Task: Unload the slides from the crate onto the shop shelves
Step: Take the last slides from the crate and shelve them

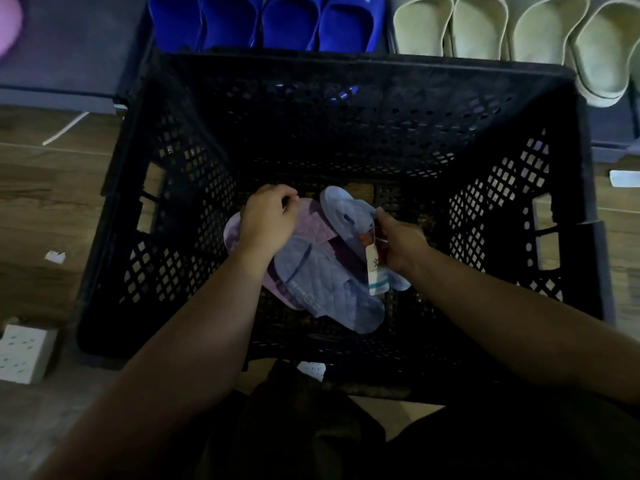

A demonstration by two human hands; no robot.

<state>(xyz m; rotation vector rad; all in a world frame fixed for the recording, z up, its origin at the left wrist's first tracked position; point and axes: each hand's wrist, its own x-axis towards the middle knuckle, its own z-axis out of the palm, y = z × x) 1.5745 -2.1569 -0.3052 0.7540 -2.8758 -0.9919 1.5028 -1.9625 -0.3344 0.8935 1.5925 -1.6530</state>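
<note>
A black perforated crate (346, 98) stands on the floor in front of me. At its bottom lie pale lilac and pink slides in a loose pile. My left hand (268, 218) reaches in with curled fingers and grips the pink slide (320, 228) at the pile's far left. My right hand (398, 242) pinches the edge of a lilac slide (346, 213) on the right, where a paper tag (375, 271) hangs. Another lilac slide (332, 289) lies across the front of the pile, free of both hands.
On the low shelf behind the crate stand blue slides (266, 22) and cream slides (512, 29). A pink slide (8, 26) shows at the top left. A white power strip (24, 353) and paper scraps lie on the wooden floor to the left.
</note>
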